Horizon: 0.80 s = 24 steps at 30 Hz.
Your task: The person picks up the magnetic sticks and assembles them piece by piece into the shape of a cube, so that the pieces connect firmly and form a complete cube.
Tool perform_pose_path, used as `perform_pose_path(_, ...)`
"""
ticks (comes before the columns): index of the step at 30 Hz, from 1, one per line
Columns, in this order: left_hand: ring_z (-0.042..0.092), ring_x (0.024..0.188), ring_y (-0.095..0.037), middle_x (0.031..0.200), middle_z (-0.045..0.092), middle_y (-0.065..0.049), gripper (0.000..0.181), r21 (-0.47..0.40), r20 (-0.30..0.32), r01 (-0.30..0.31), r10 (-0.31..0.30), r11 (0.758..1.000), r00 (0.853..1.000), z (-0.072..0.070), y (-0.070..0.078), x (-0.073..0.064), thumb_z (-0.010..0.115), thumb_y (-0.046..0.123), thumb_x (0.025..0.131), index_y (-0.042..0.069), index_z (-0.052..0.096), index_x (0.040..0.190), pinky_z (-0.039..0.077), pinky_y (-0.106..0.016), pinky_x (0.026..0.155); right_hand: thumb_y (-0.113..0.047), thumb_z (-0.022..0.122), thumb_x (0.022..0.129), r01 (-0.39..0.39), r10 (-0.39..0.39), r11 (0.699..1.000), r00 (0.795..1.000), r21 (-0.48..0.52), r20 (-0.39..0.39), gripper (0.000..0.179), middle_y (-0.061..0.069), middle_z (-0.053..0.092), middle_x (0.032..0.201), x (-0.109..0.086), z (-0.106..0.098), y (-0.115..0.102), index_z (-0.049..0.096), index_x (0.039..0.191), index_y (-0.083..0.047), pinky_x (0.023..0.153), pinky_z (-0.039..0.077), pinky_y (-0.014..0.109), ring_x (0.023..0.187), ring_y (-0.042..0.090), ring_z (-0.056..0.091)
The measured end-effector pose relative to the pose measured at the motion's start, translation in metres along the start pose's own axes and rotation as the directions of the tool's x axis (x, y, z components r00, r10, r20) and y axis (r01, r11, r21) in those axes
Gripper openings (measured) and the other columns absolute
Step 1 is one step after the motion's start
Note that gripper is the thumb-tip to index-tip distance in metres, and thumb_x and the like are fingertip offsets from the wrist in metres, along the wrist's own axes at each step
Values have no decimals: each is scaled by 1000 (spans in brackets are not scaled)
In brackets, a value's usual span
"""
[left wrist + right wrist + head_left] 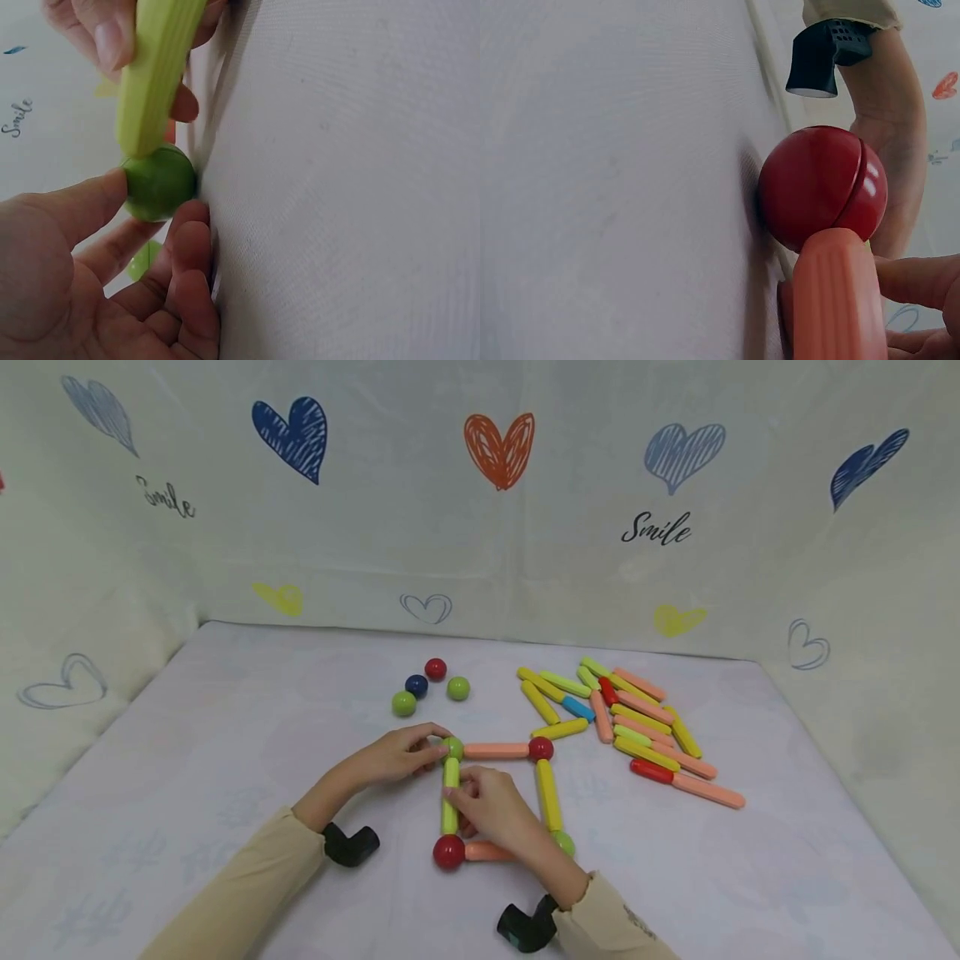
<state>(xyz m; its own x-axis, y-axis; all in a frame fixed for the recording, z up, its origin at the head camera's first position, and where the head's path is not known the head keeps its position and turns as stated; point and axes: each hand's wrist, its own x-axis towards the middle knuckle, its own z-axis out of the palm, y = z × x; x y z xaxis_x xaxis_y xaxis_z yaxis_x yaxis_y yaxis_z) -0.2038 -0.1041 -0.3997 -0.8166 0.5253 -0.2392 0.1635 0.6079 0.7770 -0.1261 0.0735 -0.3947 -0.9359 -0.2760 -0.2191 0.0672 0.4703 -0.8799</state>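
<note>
Four-sided frame (546,781) of sticks and balls, flat on table (750,877), about right hand (497,810); judged nearly complete, all four sides laid; left hand (393,753) pinches green ball (160,184) at far left corner; right hand grips light-green stick (450,814), its end against that ball; firmness of joint cannot be told; near pink stick (486,852) runs under right wrist, its right end hidden; unused: loose balls (417,686) beyond left hand, loose sticks (641,720) beyond and right of right hand.
</note>
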Motion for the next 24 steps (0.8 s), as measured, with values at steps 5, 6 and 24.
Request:
perform_pose_path(5, 50, 67, -15, 76, 56, -4, 32, 4, 3, -9, 9, 1000, 1000, -1, -1, -1, 51, 25, 96, 10, 53, 124, 41, -26, 64, -18, 60, 90, -23, 23, 999, 1000, 45, -2, 35, 5, 60, 66, 1, 6, 0, 55, 116, 6, 52, 52, 25, 53, 12, 59)
perform_pose_path(6, 49, 67, -15, 75, 55, -5, 32, 5, 5, -13, 13, 1000, 1000, -1, -1, -1, 51, 25, 96, 10, 53, 124, 41, -26, 64, -18, 60, 90, -31, 31, 998, 1000, 56, -4, 36, 5, 60, 66, 1, 7, -1, 55, 117, 6, 52, 52, 25, 52, 12, 60)
perform_pose_path(24, 48, 65, -16, 72, 53, -5, 30, -13, 3, -77, 77, 997, 997, -2, 1, -7, 52, 23, 95, 9, 53, 122, 39, -26, 62, -20, 62, 90, -56, 56, 998, 998, 17, -15, 42, 5, 58, 66, 1, 7, -1, 50, 122, 5, 48, 49, 23, 50, 12, 58)
